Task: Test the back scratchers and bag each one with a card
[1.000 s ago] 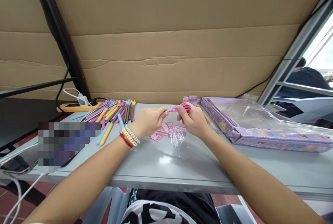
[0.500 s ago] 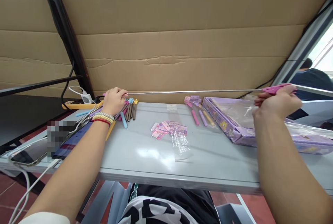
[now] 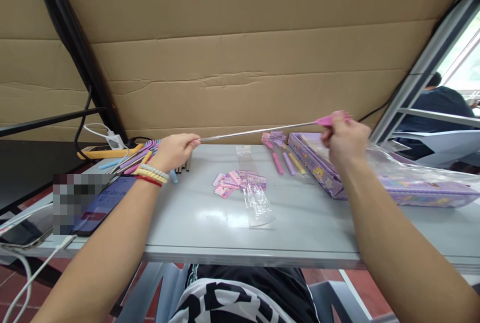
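- Rod (image 3: 258,130), slender, straight, silver-coloured metal, with a pink end piece (image 3: 322,121): was held between two hands above the surface (image 3: 307,223), grey and smooth, and sloped gently up toward the right.
- Left hand (image 3: 176,150), wrist in pale coiled bands and a red cord (image 3: 148,180): fingers were closed on the rod's left end.
- Right hand (image 3: 347,138): fingers were closed around the pink end piece, in front of the flat purple patterned box (image 3: 420,194) with clear film.
- Small pink printed cards (image 3: 227,184): lay in a loose, overlapping group near the middle.
- Clear, crinkled plastic sleeve (image 3: 258,208): lay partly over the cards.
- Three slim sticks (image 3: 288,163) with pink, purple and yellow handles: lay just left of the box.
- Bundle of slim, multicoloured sticks (image 3: 131,164): lay beyond the left wrist, partly hidden.
- Dark-screened flat device (image 3: 105,205): lay beside the left forearm.
- Tall brown cardboard panel (image 3: 262,58): stood behind.
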Motion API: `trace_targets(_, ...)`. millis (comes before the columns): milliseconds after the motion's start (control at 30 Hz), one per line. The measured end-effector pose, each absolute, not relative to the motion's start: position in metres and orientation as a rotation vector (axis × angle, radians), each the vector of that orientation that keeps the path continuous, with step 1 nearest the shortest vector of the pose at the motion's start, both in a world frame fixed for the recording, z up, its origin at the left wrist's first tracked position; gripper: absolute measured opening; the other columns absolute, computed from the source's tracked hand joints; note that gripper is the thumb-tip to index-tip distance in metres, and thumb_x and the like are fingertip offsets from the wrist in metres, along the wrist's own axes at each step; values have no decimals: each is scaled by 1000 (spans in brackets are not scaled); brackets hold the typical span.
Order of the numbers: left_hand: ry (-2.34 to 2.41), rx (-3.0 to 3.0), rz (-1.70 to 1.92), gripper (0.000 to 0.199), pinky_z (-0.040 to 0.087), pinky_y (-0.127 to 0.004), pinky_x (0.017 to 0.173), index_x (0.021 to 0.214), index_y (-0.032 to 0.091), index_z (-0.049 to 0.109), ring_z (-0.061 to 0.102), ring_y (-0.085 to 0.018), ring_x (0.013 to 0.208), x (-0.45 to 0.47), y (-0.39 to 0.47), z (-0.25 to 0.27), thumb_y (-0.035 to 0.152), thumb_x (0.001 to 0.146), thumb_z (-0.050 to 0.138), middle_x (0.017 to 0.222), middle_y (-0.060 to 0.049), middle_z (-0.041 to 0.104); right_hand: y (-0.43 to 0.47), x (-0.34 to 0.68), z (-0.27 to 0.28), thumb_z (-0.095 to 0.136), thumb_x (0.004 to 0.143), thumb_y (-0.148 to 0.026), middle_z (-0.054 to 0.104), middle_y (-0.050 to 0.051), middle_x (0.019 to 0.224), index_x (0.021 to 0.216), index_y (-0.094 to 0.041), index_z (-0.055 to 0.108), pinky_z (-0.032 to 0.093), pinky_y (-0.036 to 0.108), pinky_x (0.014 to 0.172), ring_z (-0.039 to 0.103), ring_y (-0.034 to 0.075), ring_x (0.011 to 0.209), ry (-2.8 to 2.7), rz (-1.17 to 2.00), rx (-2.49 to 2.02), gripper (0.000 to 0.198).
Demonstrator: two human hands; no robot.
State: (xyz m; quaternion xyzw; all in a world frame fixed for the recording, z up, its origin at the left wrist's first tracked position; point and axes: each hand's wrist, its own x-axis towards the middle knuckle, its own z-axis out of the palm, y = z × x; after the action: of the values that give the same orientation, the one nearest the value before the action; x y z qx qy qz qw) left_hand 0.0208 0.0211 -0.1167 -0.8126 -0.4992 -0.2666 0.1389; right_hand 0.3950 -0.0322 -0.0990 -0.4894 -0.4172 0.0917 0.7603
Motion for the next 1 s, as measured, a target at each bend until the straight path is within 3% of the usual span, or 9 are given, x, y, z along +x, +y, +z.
trace_targets(200, -1142, -2537, -734, 40, 35, -27, 58, 99, 22, 63, 62, -18, 70, 89, -15, -134, 40, 95, 28, 78, -4, 69, -46, 305, -131, 48, 81, -63, 55, 2, 42, 57, -18, 53, 35, 25, 39, 44, 10, 34, -1656, 485, -1193, 51)
trace_targets(633, -1003, -2578, -695, 40, 30, -27, 55, 95, 22, 62, 61, -18, 68, 94, -24, -141, 43, 96, 29, 75, -3, 69, -41, 302, -157, 43, 84, -63, 56, 2, 57, 65, -16, 59, 37, 23, 44, 45, 9, 44, -1988, 738, -1020, 53)
trace_targets(833, -1168, -2558, -748, 42, 29, -27, 54, 87, 21, 60, 59, -17, 64, 89, -19, -131, 45, 96, 27, 71, -3, 66, -41, 306, -131, 50, 76, -68, 58, 3, 56, 65, -16, 58, 36, 24, 41, 46, 9, 43, -1508, 570, -1004, 55)
trace_targets(1000, -1419, -2236, -721, 32, 33, -30, 62, 88, 21, 62, 61, -22, 83, 26, 19, -117, 36, 92, 34, 86, -6, 67, -33, 400, -95, 43, 77, -72, 48, 0, 49, 62, -22, 48, 26, 25, 35, 39, 9, 37, -732, 241, -965, 52)
